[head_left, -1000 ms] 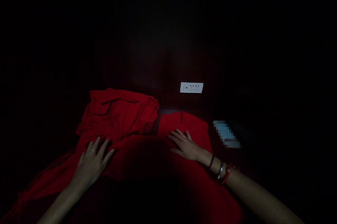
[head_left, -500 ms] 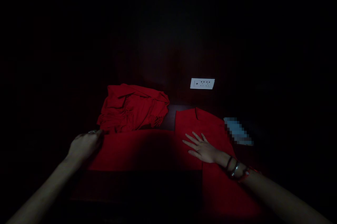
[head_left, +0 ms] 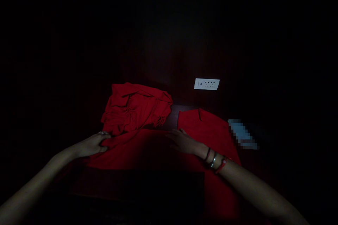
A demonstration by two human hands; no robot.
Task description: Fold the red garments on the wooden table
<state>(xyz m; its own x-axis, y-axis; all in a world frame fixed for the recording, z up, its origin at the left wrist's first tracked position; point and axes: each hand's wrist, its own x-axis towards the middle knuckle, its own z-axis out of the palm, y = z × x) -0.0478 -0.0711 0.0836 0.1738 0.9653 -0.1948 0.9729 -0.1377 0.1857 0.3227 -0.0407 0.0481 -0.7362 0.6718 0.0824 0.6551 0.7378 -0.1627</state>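
Observation:
A red scarf lies across the dark surface, with a bunched, fringed heap [head_left: 139, 107] at the back left. A flat stretch of red cloth [head_left: 142, 151] runs in front of that heap, and a second flat panel [head_left: 208, 126] angles toward me on the right. Whether all of it is one piece I cannot tell. At the flat stretch's left end, my left hand [head_left: 92, 144] pinches the cloth between thumb and fingers, pulling up creases. My right hand [head_left: 183, 141] lies palm down where the stretch meets the right panel, fingers extended and slightly blurred.
A white wall socket [head_left: 206, 84] sits on the dark wall behind. To the right of the cloth lies a pixelated, flat rectangular object [head_left: 243, 134]. The front edge of the surface [head_left: 118, 197] fades into deep shadow.
My right hand has slid left across the cloth, its fingers less spread. My left hand has shifted slightly right, and the cloth beside it is now creased. The view has moved a little.

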